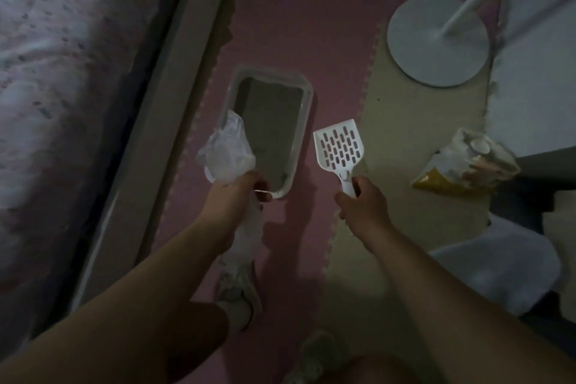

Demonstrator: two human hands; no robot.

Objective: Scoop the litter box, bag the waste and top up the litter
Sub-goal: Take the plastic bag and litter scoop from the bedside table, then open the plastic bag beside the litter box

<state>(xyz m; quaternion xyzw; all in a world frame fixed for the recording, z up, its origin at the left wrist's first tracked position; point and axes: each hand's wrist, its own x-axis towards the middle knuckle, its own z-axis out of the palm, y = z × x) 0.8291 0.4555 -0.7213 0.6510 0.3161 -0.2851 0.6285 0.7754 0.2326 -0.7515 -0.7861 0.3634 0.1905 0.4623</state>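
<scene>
A: Item one: our left hand (232, 196), fingers curled round the neck of a thin white plastic bag (226, 151); the bag hangs over the 7 o'clock corner of the litter box (308, 93). It looks limp, apparently unfilled.

B: Item two: our right hand (363, 206), fingers wrapped on the handle of the white slotted scoop (339, 146), held just off the box at its 3 o'clock side. The blade carries nothing.

A: Item three: the litter box, on the pink floor mat (299, 28) beside the bed frame (174, 97). Grey litter inside, a small clump near 6 o'clock.

B: Status, as we judge it: tools in hand, scooping not begun. Bagging and topping up remain. We cannot tell which item holds fresh litter.
</scene>
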